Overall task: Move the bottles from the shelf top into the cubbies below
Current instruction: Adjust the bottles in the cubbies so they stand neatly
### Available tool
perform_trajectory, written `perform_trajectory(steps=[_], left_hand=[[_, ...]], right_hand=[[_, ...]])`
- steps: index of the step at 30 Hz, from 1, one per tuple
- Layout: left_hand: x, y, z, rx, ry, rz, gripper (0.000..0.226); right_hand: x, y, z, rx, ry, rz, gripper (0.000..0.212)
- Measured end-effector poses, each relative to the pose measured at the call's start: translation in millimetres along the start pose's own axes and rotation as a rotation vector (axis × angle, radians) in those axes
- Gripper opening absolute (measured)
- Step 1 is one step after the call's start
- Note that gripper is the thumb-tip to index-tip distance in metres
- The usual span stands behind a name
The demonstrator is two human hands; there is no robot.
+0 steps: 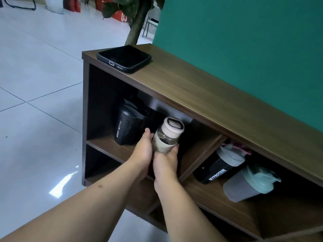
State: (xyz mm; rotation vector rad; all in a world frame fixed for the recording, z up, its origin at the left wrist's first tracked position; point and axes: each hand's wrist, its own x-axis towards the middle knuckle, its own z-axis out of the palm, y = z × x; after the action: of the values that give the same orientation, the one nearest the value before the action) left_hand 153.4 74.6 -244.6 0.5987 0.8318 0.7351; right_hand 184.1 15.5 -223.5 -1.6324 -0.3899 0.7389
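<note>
A small bottle (168, 135) with a cream lid and a beige sleeve is tilted at the mouth of the upper left cubby of the wooden shelf (201, 95). Both hands hold its lower half: my left hand (142, 151) on its left side, my right hand (166, 163) under and around its base. A black "SPORT BOTTLE" shaker (126, 127) stands deeper in the same cubby, to the left. In the upper right cubby a black "MYPROTEIN" shaker (221, 167) and a grey shaker with a mint lid (248, 186) lie tilted.
A black phone (124, 57) lies on the left end of the shelf top. A green wall (244, 41) rises behind the shelf. A tree trunk (135, 27) stands behind its left end. Lower cubbies show beneath my arms. White tiled floor (38, 84) spreads to the left.
</note>
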Motion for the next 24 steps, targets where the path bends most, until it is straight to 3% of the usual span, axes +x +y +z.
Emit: perform_trajectory(steps=[5, 8, 10, 12, 14, 17, 22, 24], left_hand=[[-5, 6, 0, 0.004, -0.015, -0.007, 0.054], [-15, 11, 1, -0.001, -0.037, 0.027, 0.04], [-19, 11, -8, 0.073, 0.101, 0.152, 0.042], [-22, 10, -22, 0.255, 0.332, 0.351, 0.047], [-31, 14, -34, 0.348, 0.507, 0.44, 0.045], [-35, 34, -48, 0.283, 0.597, 0.509, 0.029], [-4, 60, -71, 0.124, 0.399, 0.347, 0.059], [6, 59, -77, 0.025, 0.314, 0.28, 0.052]], right_hand=[[-4, 5, 1, 0.015, 0.011, 0.027, 0.092], [-9, 3, 4, -0.035, 0.052, 0.049, 0.102], [-17, 6, 9, -0.105, 0.133, 0.043, 0.101], [-29, 14, 17, -0.11, 0.155, 0.035, 0.076], [-40, 18, 28, -0.068, 0.064, 0.03, 0.048], [-38, 14, 49, -0.024, -0.073, 0.023, 0.058], [-13, 8, 81, 0.007, -0.231, 0.02, 0.074], [-8, 11, 88, 0.024, -0.238, 0.025, 0.075]])
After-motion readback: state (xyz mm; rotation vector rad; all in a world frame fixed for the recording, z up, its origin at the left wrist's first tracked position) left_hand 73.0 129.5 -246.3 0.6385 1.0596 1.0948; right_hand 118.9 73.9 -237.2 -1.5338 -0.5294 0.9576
